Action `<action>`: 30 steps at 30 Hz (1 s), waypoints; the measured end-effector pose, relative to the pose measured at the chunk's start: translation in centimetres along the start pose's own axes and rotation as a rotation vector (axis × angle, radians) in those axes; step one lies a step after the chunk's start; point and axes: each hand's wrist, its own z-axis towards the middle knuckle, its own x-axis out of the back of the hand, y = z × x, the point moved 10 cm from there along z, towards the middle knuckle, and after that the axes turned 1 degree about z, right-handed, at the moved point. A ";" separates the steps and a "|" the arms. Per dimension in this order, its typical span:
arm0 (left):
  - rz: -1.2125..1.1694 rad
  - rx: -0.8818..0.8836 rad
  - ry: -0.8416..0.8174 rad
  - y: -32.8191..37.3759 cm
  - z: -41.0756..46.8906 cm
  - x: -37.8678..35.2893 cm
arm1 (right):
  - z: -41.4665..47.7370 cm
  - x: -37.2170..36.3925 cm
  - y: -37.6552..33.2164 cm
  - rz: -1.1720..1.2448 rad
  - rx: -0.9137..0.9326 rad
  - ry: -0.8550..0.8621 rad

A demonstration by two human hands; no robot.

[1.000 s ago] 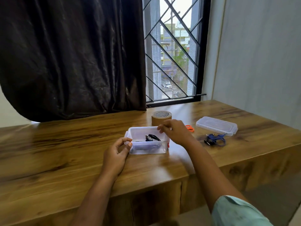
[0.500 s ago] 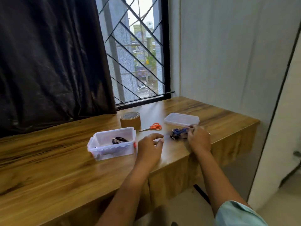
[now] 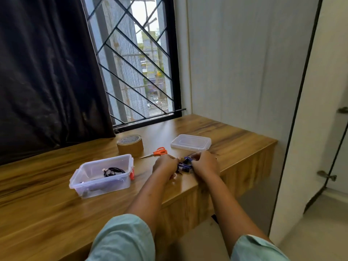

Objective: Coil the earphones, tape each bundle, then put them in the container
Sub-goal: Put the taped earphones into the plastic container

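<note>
A bundle of blue earphones (image 3: 185, 163) lies on the wooden table (image 3: 47, 200) near its front edge. My left hand (image 3: 165, 166) grips it from the left and my right hand (image 3: 205, 163) grips it from the right, fingers curled round the cable. Much of the bundle is hidden between the hands. To the left stands an open clear plastic container (image 3: 82, 183) with a coiled black earphone (image 3: 113, 171) inside.
A brown tape roll (image 3: 130, 145) stands behind the container. Orange-handled scissors (image 3: 157, 152) lie beside the roll. The container's clear lid (image 3: 190, 142) rests further right. The table's right end is near a white wall, and a dark curtain hangs at the back left.
Both hands left the container and moved right to the blue earphones: first the right hand, then the left. The camera turned right with them.
</note>
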 end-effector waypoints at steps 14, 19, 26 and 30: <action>-0.406 -0.262 0.164 0.9 -2.7 7.4 | -2.0 -1.7 -5.3 0.628 0.063 -0.165; -0.441 -0.331 0.264 -0.1 -4.8 16.8 | -3.8 -3.5 -13.1 0.878 0.150 -0.291; -0.577 -0.181 0.372 -7.5 -4.0 23.9 | -4.9 -9.5 -20.3 0.681 0.209 -0.378; -0.499 -0.088 0.376 -11.2 -2.3 24.2 | -5.6 -12.4 -20.9 0.520 0.228 -0.424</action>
